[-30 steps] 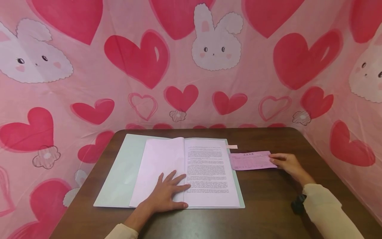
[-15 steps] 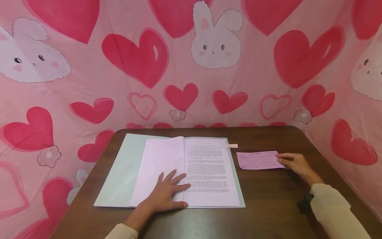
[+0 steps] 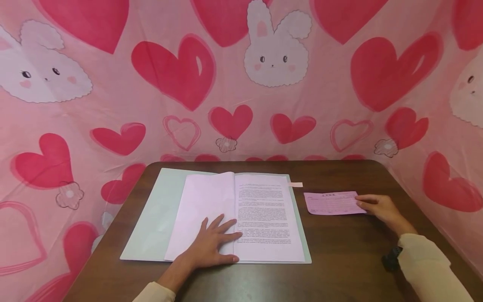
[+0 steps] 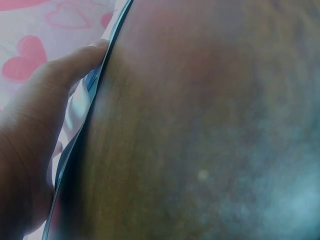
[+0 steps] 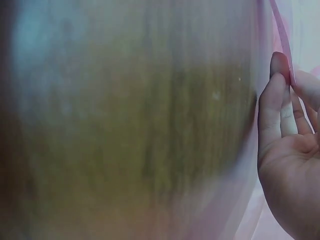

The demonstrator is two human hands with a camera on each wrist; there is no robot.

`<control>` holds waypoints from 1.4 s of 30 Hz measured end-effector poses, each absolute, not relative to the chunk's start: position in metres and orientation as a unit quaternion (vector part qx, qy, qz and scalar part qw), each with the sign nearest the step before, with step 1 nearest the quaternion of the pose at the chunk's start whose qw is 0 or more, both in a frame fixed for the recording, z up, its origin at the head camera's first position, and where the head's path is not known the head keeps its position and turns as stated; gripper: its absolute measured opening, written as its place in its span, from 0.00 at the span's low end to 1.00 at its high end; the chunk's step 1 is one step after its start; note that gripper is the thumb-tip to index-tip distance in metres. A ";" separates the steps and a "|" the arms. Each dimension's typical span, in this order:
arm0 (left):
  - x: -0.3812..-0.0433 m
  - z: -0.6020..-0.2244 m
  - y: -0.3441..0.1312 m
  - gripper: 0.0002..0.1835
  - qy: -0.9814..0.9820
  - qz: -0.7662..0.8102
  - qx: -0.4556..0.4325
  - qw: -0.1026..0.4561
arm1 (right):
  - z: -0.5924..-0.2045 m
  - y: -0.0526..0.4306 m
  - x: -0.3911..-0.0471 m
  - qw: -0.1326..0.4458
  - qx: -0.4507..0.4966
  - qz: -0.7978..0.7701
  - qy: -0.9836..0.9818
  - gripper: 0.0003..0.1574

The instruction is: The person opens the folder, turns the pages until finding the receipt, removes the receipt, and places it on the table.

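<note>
An open folder [image 3: 145, 224] in pale green lies on the table, with a stack of printed pages [image 3: 264, 201] turned open inside it. My left hand [image 3: 211, 245] rests on the pages with spread fingers, across the fold and near the lower edge. In the left wrist view the thumb [image 4: 82, 60] lies along the folder's edge. To the right of the folder, my right hand [image 3: 383, 209] pinches the right end of a pink printed slip [image 3: 332, 203] between thumb and fingers. The right wrist view shows the slip [image 5: 284, 42] edge-on between the fingertips.
A small pale pink tab [image 3: 295, 184] sticks out from the folder's right side near the top. The dark wooden table [image 3: 339, 272] ends at a pink cloth backdrop [image 3: 234, 96] with hearts and rabbits, which also runs along both sides.
My right hand has drawn the pink slip rightward, away from the folder's right edge, where it overlapped before. The left hand has stayed in place on the pages.
</note>
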State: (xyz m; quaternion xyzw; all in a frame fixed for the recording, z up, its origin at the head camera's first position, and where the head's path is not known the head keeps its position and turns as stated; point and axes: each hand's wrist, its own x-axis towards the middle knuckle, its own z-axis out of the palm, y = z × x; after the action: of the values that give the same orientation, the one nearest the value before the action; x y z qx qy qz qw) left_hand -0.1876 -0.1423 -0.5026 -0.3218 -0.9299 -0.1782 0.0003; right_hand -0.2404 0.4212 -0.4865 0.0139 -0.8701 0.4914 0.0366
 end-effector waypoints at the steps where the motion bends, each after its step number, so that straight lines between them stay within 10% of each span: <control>1: -0.188 -0.503 -0.142 0.39 -0.930 -0.178 -0.322 0.000 | -0.487 0.422 -0.240 0.040 0.014 0.489 -0.871 0.22; 42: -0.186 -0.499 -0.142 0.39 -0.931 -0.186 -0.314 -0.009 | -0.484 0.423 -0.230 0.052 0.004 0.405 -0.913 0.25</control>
State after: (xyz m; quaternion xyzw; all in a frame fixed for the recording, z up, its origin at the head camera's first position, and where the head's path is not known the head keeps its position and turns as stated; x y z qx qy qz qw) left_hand -0.1856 -0.1425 -0.4994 -0.3136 -0.9310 -0.1864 -0.0094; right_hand -0.2301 0.4226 -0.4836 0.0040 -0.9130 0.4047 0.0524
